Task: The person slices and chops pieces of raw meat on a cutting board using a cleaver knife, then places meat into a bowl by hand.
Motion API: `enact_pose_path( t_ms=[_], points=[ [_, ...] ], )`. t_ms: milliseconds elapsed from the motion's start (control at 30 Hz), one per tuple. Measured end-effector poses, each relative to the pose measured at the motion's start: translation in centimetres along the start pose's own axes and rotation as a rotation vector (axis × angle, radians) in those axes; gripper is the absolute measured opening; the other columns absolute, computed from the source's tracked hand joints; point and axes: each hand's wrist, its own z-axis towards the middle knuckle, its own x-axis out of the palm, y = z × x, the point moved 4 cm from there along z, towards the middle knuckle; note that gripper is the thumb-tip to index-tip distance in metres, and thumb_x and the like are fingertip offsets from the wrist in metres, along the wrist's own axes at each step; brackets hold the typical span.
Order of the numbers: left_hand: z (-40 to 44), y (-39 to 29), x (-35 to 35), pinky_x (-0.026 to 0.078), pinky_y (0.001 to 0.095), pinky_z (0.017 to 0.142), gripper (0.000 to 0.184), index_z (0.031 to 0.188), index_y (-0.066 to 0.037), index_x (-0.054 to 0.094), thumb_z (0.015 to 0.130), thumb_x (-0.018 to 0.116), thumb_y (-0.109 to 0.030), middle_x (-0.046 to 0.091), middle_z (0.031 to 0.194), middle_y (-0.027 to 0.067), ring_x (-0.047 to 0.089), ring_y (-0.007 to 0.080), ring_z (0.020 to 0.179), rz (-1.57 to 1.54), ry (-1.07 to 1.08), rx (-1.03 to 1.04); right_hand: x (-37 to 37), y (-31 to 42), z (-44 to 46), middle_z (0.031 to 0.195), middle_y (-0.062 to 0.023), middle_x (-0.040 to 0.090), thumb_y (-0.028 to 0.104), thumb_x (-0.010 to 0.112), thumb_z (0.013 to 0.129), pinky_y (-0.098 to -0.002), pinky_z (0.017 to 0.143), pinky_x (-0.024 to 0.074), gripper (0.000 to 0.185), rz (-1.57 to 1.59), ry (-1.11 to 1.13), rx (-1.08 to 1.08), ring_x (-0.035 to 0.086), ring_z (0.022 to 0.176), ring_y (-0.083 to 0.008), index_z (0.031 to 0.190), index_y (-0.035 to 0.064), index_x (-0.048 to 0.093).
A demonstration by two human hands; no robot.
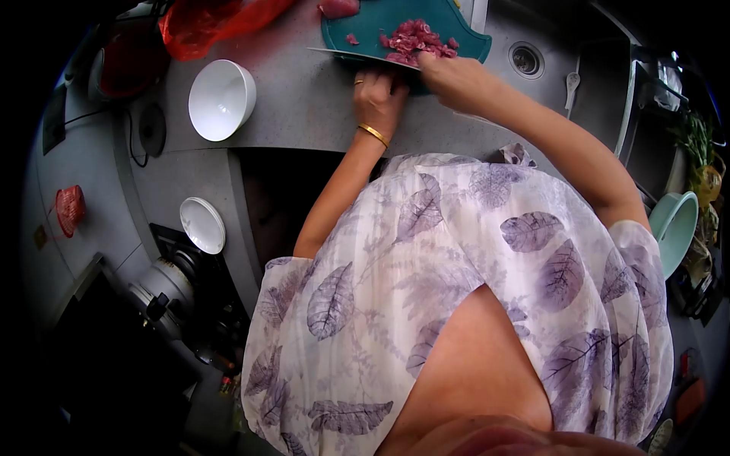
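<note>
"On the teal cutting board (366,21), what lies there?"

"Cut meat (414,38), a loose pink-red heap toward the board's right side, with a larger meat piece (338,7) at its upper left."

"And the knife (357,56)?"

"Just on the near side of the heap, its blade pointing left. The right hand (450,78) has its fingers wrapped around the handle end."

"The left hand (378,97)?"

"Close below the blade, by the board's near edge. Its fingertips are hidden, so I can't tell whether they grip anything. A gold bracelet (373,135) circles that wrist."

"Farther out?"

"Left of that hand, a white bowl (219,99) on the grey counter (304,106), with a red plastic bag (201,30) above it. Right of the board, a sink drain (526,59) and a white spoon (572,93)."
</note>
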Motion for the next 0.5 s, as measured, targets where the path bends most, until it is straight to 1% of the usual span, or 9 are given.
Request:
enact_pose_path(
  t_ms=[33, 133, 233, 267, 367, 400, 433, 500],
  points=[
    [0.2, -0.3, 0.1, 0.046, 0.0386, 0.066, 0.012, 0.078, -0.007, 0.062, 0.067, 0.067, -0.006, 0.059, 0.074, 0.0102, 0.056, 0.0316, 0.069, -0.020, -0.010, 0.022, 0.1, 0.6, 0.9, 0.073, -0.0221, 0.062, 0.010, 0.055, 0.078, -0.0450, 0.059, 0.0501, 0.017, 0.019, -0.045, -0.046, 0.064, 0.069, -0.0365, 0.085, -0.0023, 0.046],
    [0.3, -0.4, -0.4, 0.046, 0.0384, 0.068, 0.012, 0.078, -0.006, 0.062, 0.067, 0.065, -0.004, 0.060, 0.076, 0.0110, 0.057, 0.0317, 0.071, -0.020, 0.030, 0.005, -0.3, 2.0, 2.8, 0.075, -0.0219, 0.063, 0.010, 0.056, 0.078, -0.0427, 0.060, 0.0514, 0.017, -0.022, -0.019, -0.026, 0.064, 0.072, -0.0363, 0.086, -0.0024, 0.047],
    [0.8, -0.8, -0.6, 0.047, 0.0377, 0.069, 0.012, 0.079, -0.005, 0.063, 0.068, 0.064, -0.002, 0.062, 0.079, 0.0114, 0.058, 0.0307, 0.073, -0.032, 0.056, 0.016, -0.6, 0.0, 2.4, 0.073, -0.0190, 0.062, 0.018, 0.050, 0.087, -0.0465, 0.062, 0.0478, 0.017, 0.023, -0.069, 0.019, 0.061, 0.071, -0.0371, 0.092, 0.0027, 0.044],
    [1.0, -0.7, -0.8, 0.047, 0.0374, 0.070, 0.012, 0.080, -0.005, 0.063, 0.068, 0.063, -0.002, 0.062, 0.080, 0.0115, 0.059, 0.0303, 0.074, -0.038, 0.063, 0.023, -0.9, -0.8, 1.8, 0.074, -0.0189, 0.062, 0.023, 0.049, 0.089, -0.0467, 0.062, 0.0476, 0.020, 0.013, -0.102, 0.047, 0.061, 0.071, -0.0379, 0.092, 0.0040, 0.045],
    [1.7, 0.8, -1.1, 0.049, 0.0356, 0.069, 0.014, 0.082, -0.004, 0.064, 0.068, 0.062, -0.001, 0.063, 0.083, 0.0117, 0.060, 0.0288, 0.074, -0.039, 0.009, -0.059, -2.7, -2.1, 0.4, 0.075, -0.0189, 0.062, 0.024, 0.049, 0.089, -0.0472, 0.064, 0.0472, 0.021, -0.065, -0.103, 0.135, 0.061, 0.073, -0.0381, 0.092, 0.0039, 0.045],
    [2.2, 1.6, -0.8, 0.049, 0.0343, 0.066, 0.014, 0.083, -0.003, 0.063, 0.069, 0.062, 0.000, 0.063, 0.083, 0.0118, 0.060, 0.0279, 0.072, -0.044, -0.037, -0.110, -2.6, -2.8, 0.3, 0.074, -0.0182, 0.062, 0.025, 0.049, 0.090, -0.0476, 0.064, 0.0463, 0.021, -0.031, -0.114, 0.155, 0.060, 0.072, -0.0383, 0.092, 0.0043, 0.045],
    [3.2, 1.8, -0.8, 0.049, 0.0336, 0.063, 0.014, 0.083, -0.002, 0.064, 0.069, 0.063, 0.000, 0.062, 0.082, 0.0124, 0.061, 0.0275, 0.071, -0.085, -0.086, -0.184, -2.7, -3.0, -0.1, 0.075, -0.0195, 0.062, 0.025, 0.049, 0.089, -0.0478, 0.064, 0.0468, 0.022, -0.008, -0.124, 0.164, 0.060, 0.073, -0.0390, 0.092, 0.0033, 0.047],
    [5.1, 2.7, -0.5, 0.048, 0.0344, 0.070, 0.014, 0.084, -0.004, 0.065, 0.071, 0.065, -0.005, 0.064, 0.085, 0.0107, 0.060, 0.0273, 0.076, -0.156, -0.099, -0.189, -3.4, -3.1, -0.1, 0.077, -0.0222, 0.062, 0.026, 0.050, 0.088, -0.0482, 0.066, 0.0478, 0.025, 0.031, -0.146, 0.169, 0.060, 0.073, -0.0406, 0.092, 0.0012, 0.050]
  ],
)
